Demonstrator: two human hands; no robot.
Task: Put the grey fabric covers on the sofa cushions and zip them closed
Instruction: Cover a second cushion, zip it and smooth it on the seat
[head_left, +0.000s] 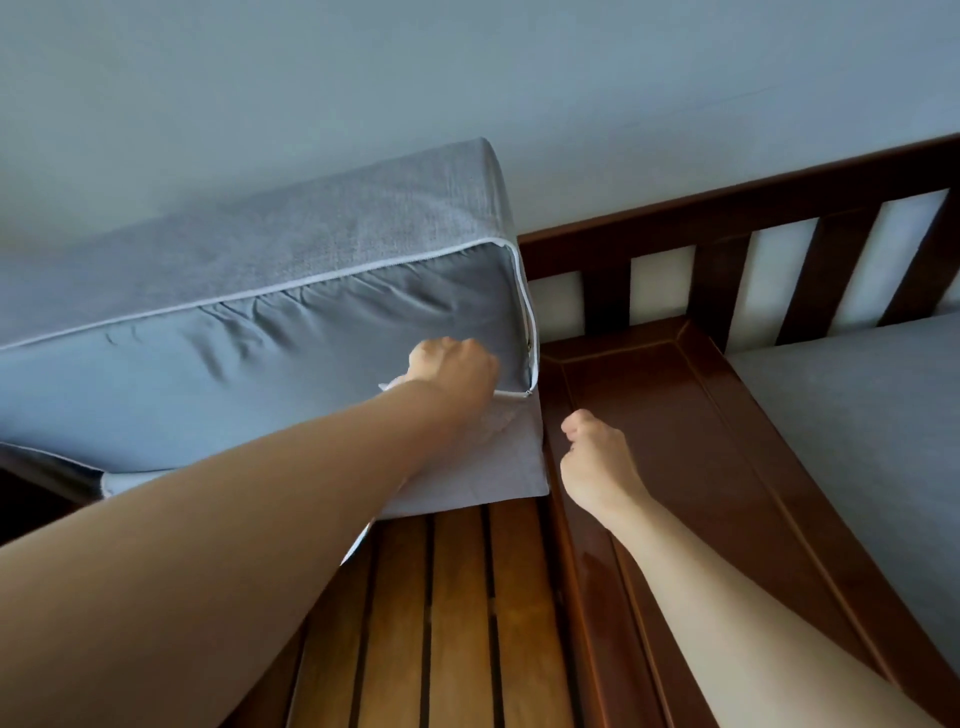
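The covered cushion (249, 312) stands on edge on the wooden sofa slats (457, 597), long axis running left to right, its left end cut off. The left hand (452, 366) curls at the zip (511, 395) near the lower right corner; fingertips hidden. The right hand (592, 457) hovers beside, fisted, holding nothing.

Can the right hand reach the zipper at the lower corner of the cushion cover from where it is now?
Probably yes. The right hand hangs beside the cushion cover, fingers curled on nothing, and only bare wooden frame lies between it and the zipper corner. The left hand grips the fabric just beside that corner.
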